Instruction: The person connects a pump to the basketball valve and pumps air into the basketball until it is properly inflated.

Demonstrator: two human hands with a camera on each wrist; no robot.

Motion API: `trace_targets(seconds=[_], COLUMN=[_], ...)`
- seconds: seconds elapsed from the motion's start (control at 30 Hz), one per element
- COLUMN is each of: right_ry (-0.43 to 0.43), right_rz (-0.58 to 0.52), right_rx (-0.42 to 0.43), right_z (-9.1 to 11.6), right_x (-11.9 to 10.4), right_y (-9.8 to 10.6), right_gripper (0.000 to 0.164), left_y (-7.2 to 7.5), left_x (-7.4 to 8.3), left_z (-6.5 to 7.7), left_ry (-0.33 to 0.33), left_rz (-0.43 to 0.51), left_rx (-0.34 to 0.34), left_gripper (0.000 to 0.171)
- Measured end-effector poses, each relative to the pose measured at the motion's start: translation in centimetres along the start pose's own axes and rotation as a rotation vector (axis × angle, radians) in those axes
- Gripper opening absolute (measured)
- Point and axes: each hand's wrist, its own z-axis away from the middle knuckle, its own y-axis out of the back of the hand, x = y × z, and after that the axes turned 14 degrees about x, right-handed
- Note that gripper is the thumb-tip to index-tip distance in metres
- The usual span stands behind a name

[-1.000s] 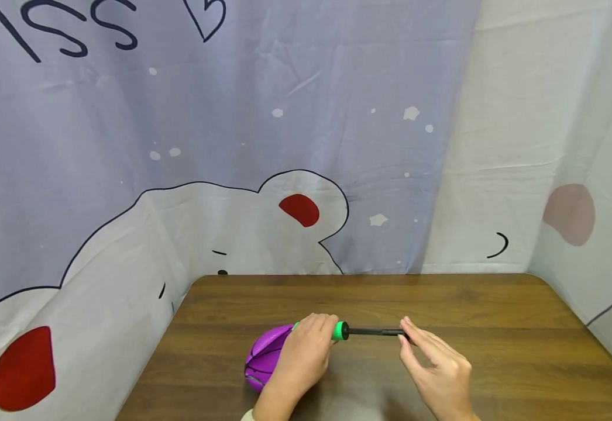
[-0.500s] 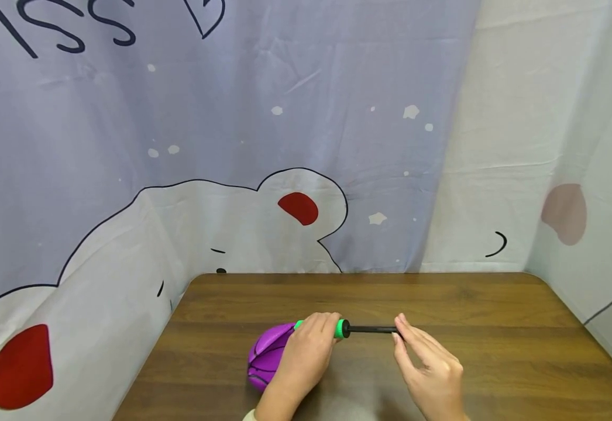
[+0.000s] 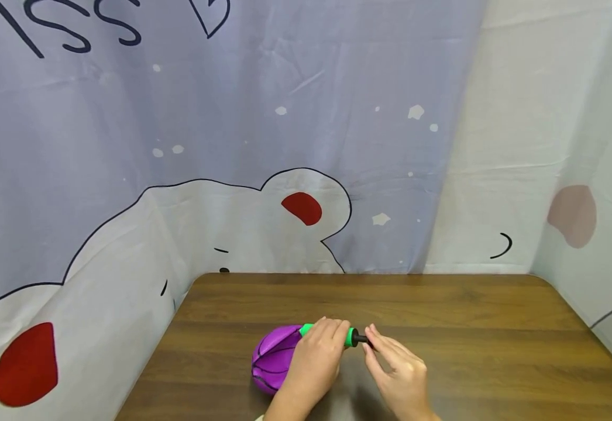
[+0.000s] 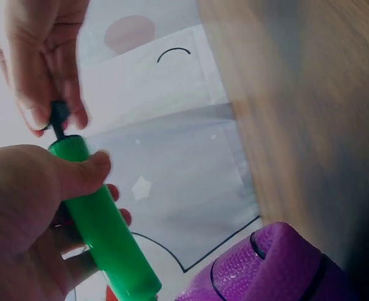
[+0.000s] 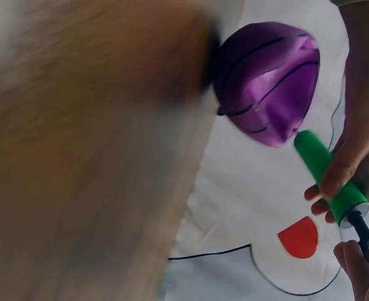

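A green hand pump (image 4: 112, 244) with a black plunger is held level above the table. My left hand (image 3: 313, 359) grips its barrel, thumb along one side and fingers round the other. At the plunger's black handle (image 4: 59, 114), my right hand (image 3: 398, 371) pinches with thumb and fingertips; only a short stretch of rod shows. A purple ball (image 3: 274, 359) with black lines, dented and partly deflated, sits at the pump's far left end. In the right wrist view the pump's tip meets the ball's creased side; any needle there is hidden.
The wooden table (image 3: 469, 327) runs back to a printed curtain (image 3: 390, 146) with a cartoon bear, which also hangs along the left and right sides.
My right hand has moved left, pushing the plunger rod most of the way into the barrel. The left hand, pump and ball have shifted slightly right in the view.
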Motion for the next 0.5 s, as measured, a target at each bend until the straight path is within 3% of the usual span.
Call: trace_targets(seconds=[0.23, 0.5], right_ry=[-0.004, 0.016], right_rz=[0.035, 0.028], right_rx=[0.006, 0.054], right_z=[-0.6, -2.4], right_x=[0.6, 1.1], right_y=[1.0, 2.6], right_gripper=[0.033, 0.032], left_y=[-0.2, 0.0], left_x=[0.0, -1.1], left_z=[-0.1, 0.4], left_ry=[0.053, 0.096], left_rz=[0.002, -0.023], left_rx=[-0.038, -0.071], left_gripper=[0.042, 0.039])
